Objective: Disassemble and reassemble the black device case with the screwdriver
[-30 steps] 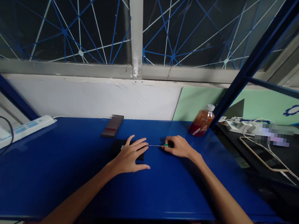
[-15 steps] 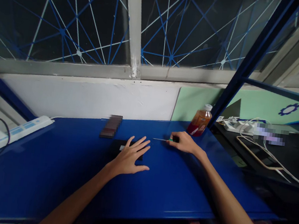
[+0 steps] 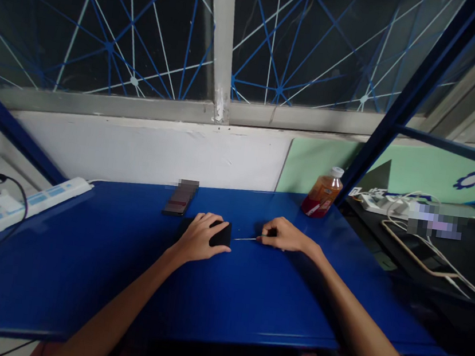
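Observation:
A flat black box (image 3: 222, 236) lies on the blue table. My left hand (image 3: 199, 239) rests over it, fingers along its far edge and thumb at the near edge, hiding much of the top. In a pinch, my right hand (image 3: 283, 234) holds a small screwdriver (image 3: 245, 238) by its handle, which the fingers mostly cover. Its thin metal shaft points left, and the tip is close to the right side of the box. Whether tip and box touch, I cannot tell.
Behind the box lies a dark phone (image 3: 181, 197). A bottle of reddish drink (image 3: 323, 193) stands at the back right. On the left is a white power strip (image 3: 39, 200) with a black cable. Another phone (image 3: 419, 249) and white cables lie on the dark surface at right.
My left hand, spread before, has settled on the black box with its fingers closer together. My right hand has brought the screwdriver leftward and nearer, toward the box. The view has shifted slightly.

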`<state>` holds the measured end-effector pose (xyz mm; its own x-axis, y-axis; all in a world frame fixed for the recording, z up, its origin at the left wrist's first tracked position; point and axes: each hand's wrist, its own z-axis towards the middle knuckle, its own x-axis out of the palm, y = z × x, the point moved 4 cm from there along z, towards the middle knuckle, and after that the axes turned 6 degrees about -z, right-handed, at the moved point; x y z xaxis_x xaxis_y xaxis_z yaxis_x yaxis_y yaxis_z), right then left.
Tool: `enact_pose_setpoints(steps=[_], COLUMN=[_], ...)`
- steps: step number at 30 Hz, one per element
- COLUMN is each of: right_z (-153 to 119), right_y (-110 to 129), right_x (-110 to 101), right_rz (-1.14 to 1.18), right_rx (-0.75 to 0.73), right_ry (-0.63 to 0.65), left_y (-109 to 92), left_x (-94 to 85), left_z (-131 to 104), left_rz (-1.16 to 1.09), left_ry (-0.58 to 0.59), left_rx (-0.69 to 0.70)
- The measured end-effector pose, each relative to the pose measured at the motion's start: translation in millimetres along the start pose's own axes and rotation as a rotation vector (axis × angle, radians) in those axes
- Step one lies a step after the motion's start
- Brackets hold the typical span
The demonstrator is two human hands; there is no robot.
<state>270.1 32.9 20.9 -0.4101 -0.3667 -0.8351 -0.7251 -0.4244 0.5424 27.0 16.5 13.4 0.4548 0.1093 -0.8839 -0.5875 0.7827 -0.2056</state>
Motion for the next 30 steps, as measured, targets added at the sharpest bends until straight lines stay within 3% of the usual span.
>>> enact_pose_setpoints(steps=[4,30], right_z=[0.1,6.0], right_y=[1.2,-1.5], right_x=[6.6,8.2], right_rz=[0.078,-0.033], right_rx=[0.048,-0.032], right_ry=[0.055,-0.021], left_y=[0.6,1.9], left_x=[2.9,2.1], left_z=[0.1,0.4], left_rz=[0.035,-0.006], left_ry=[-0.006,-0.016], left_rx=[-0.004,-0.012])
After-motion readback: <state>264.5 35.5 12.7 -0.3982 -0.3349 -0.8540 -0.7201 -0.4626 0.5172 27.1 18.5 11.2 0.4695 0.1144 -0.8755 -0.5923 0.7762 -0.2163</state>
